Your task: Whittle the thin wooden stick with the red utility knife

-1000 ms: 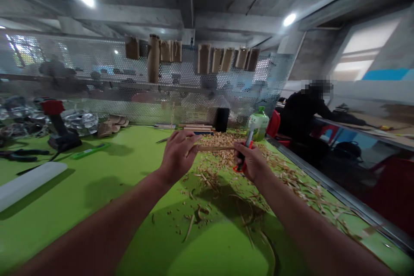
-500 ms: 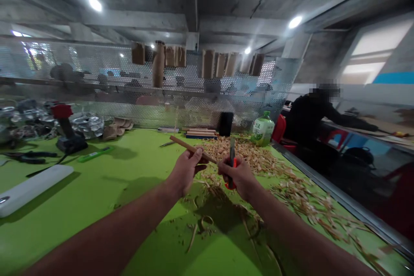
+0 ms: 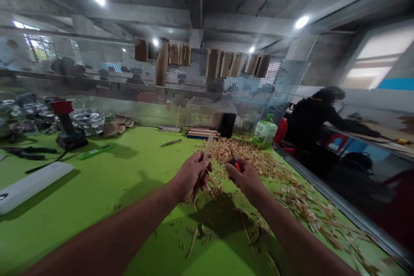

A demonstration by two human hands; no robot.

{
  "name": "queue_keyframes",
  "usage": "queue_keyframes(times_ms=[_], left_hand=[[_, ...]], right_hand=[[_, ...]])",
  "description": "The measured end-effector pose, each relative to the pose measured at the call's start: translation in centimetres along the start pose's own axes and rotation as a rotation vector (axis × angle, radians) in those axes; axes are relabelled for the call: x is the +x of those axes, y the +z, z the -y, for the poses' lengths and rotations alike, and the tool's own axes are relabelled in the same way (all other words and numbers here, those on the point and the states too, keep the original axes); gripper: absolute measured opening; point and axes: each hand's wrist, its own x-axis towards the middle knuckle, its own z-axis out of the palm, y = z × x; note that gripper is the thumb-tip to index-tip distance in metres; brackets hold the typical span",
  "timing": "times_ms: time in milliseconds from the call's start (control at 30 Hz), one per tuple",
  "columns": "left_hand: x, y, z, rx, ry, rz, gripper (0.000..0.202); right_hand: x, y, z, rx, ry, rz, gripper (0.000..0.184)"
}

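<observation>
Wooden strip [image 3: 209,145] swung steeper, left hand [image 3: 193,173] alone grasping it. Right hand [image 3: 245,177] clasps knife [image 3: 237,167] apart; blade indistinct, cutting seemingly paused.

Both bare forearms [image 3: 139,217] stretch in from the near side, angled toward the middle. Left hand [image 3: 193,176] is curled in a grip, right hand [image 3: 245,177] too, pretty close but not touching.

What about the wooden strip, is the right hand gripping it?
No, the left hand grips the strip, while the right hand, apart from it, holds the knife.
</observation>
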Motion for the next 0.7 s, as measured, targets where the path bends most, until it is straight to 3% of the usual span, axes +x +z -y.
queue_keyframes(times_ms=[200, 367, 533, 700], left_hand=[[-0.2, 0.3, -0.2, -0.055, -0.057, -0.039, 0.018], [-0.4, 0.6, -0.1, -0.095, -0.067, -0.021, 0.027], [-0.3, 0.4, 0.1, -0.123, -0.069, -0.024, 0.026], [-0.4, 0.2, 0.3, -0.067, -0.065, -0.031, 0.027]], right_hand=[[-0.2, -1.0, 3.6, -0.015, -0.136, -0.012, 0.035], [0.4, -1.7, 6.2, -0.253, -0.272, 0.033, 0.03], [1.4, -2.0, 3.0, -0.635, -0.459, -0.016, 0.027], [0.5, -1.7, -0.4, -0.8, -0.405, -0.023, 0.034]])
